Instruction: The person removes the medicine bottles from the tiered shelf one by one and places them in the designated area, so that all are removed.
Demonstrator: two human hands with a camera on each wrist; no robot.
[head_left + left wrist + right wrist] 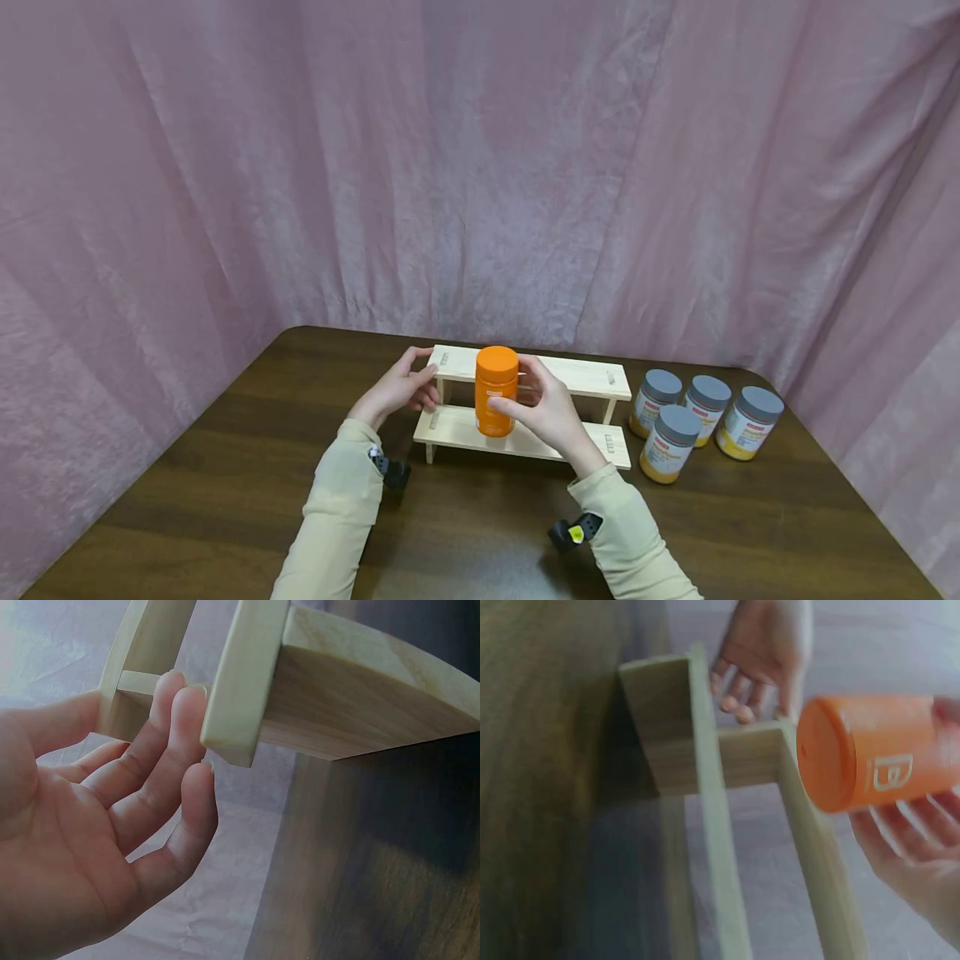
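Observation:
A two-tier wooden rack [540, 437] of pale wood stands on the table. My left hand [397, 390] is at its left end, holding the end of the upper board between thumb and index finger. In the left wrist view the other fingers [191, 817] are loosely bent beside the lower board's end. My right hand [551, 412] grips an orange bottle [496, 392] with an orange lid, upright in front of the rack. The right wrist view shows the bottle's base [823, 754] apart from the boards.
Right of the rack stand several jars with grey lids, the nearest jar [667, 446] close to the rack's right end. Beneath everything is a dark brown wooden table [465, 533]. Behind it hangs a pink curtain [480, 167].

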